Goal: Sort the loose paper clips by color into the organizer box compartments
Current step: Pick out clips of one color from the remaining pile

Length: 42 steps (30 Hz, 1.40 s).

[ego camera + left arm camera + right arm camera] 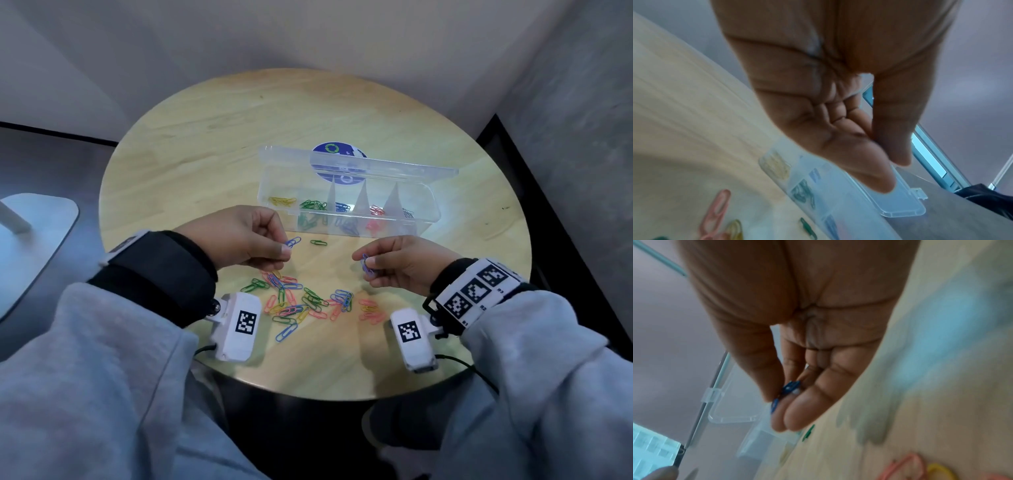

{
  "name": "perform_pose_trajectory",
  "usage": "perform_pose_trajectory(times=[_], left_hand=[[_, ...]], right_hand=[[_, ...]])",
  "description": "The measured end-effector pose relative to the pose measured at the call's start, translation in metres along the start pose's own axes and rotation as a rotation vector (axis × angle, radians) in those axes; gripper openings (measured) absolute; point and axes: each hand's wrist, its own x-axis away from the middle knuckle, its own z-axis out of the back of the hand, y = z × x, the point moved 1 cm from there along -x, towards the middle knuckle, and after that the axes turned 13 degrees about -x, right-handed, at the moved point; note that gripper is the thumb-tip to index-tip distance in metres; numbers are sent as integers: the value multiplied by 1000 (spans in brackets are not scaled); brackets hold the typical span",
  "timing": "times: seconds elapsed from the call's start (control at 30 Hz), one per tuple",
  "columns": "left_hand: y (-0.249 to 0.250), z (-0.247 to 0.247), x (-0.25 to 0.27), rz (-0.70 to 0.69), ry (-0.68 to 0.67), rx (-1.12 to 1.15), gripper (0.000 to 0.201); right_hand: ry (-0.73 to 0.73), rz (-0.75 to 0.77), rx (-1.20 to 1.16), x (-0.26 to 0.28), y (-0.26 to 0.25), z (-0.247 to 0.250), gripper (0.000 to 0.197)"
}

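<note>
A blue clip (293, 242) is pinched in the left hand (239, 238) between thumb and finger, with its long side pointing up and to the right, toward the organizer box (346, 192). A small bunch of blue clips (366, 264) is pinched in the right hand (404, 263); how many are in the bunch cannot be told.

The box stands open just past both hands on the round surface (205, 144). The blue compartment (342, 207) is the third from the left and lies up and to the right of the left hand, and up and a little to the left of the right hand. The right hand seems a bit nearer to it.

Five compartments are seen, and something lies in each: yellow, green, blue, red, and dark clips at the far right. One green clip (318, 243) lies alone between the hands and the box. A mixed pile of loose clips (308, 301) is left near the person; several dozen are there, too tangled to be counted one by one. Much sorting is judged to be left.
</note>
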Motion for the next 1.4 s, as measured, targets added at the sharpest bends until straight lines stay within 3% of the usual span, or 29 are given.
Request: perform_pose_trajectory(times=[0.1, 0.23, 0.3, 0.37, 0.53, 0.67, 0.83, 0.93, 1.03, 1.13, 1.3, 1.4], left_hand=[[3, 1, 3, -17, -11, 67, 23], [6, 0, 6, -22, -57, 101, 42], [9, 0, 7, 21, -61, 103, 36], [11, 0, 8, 75, -61, 104, 30], [12, 2, 6, 110, -17, 174, 33], [12, 0, 6, 128, 2, 227, 35], [11, 2, 6, 154, 55, 368, 26], [11, -1, 6, 144, 49, 333, 17], [11, -3, 3, 131, 63, 251, 36], [10, -2, 2, 129, 72, 232, 42], [11, -4, 3, 139, 88, 242, 33], [11, -4, 1, 158, 94, 173, 26]], right_hand=[[22, -33, -73, 2, -1, -2, 25], [87, -47, -128, 2, -2, -7, 31], [84, -56, -73, 2, -1, -12, 29], [54, -49, 133, 1, 1, -15, 26], [11, -4, 1001, 3, -2, -29, 14], [110, 54, 1123, -3, 1, -42, 13], [77, 24, 1301, -12, 12, -50, 16], [80, 12, 1266, -14, 16, -50, 12], [67, -3, 1217, -15, 17, -50, 14], [50, -11, 1118, -14, 16, -48, 11], [76, -3, 822, -8, 6, -37, 12], [99, -10, 422, -8, 2, -30, 18]])
